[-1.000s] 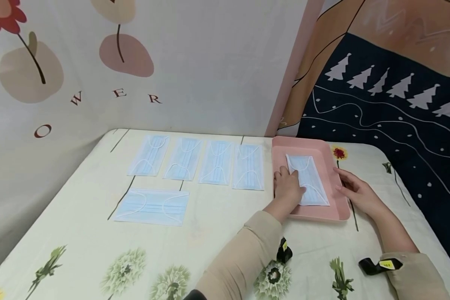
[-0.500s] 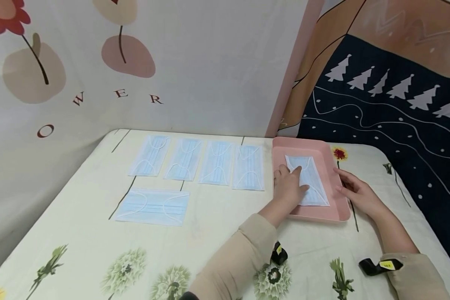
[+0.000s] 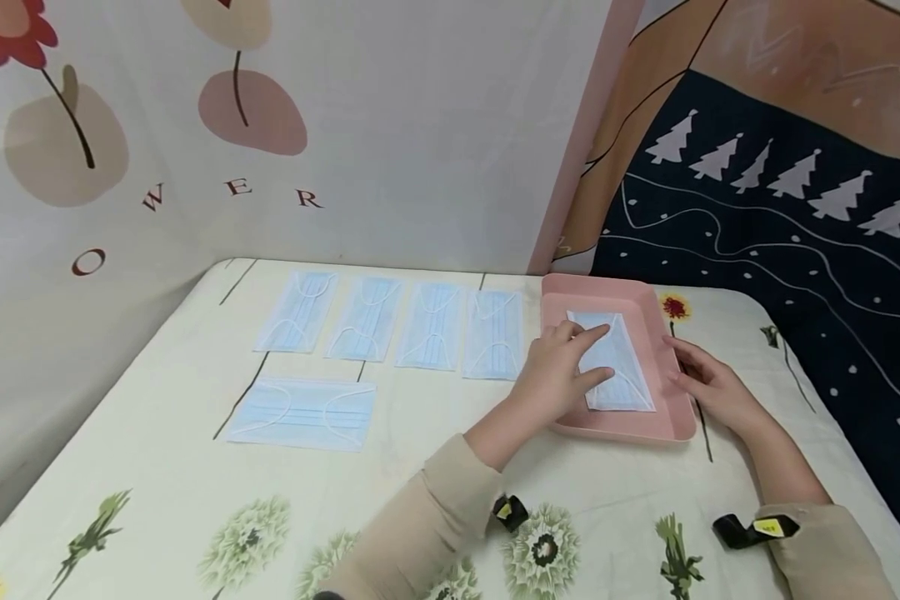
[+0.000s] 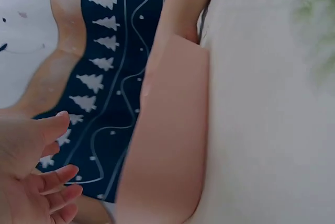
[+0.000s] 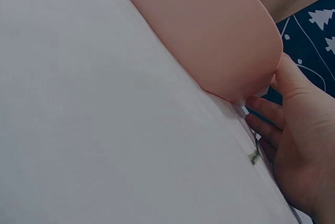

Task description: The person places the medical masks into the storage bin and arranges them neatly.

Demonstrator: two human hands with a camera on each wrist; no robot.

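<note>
A blue face mask lies lengthwise inside a pink tray at the right of the table. Over the tray's left rim hovers my left hand, fingers and thumb spread, partly hiding the mask. In the left wrist view the left hand has nothing between its fingers and is apart from the tray's outer wall. My right hand rests against the tray's right side. In the right wrist view its thumb and loosely bent fingers touch the tray's end.
Several blue face masks stand lengthwise in a row, the nearest one just left of the tray. Another mask lies crosswise in front of them. A flower-print cloth covers the table, and a printed curtain hangs behind.
My left hand has lifted off the mask in the tray and drawn back to the left, its fingers spreading. The right hand stays at the tray's side.
</note>
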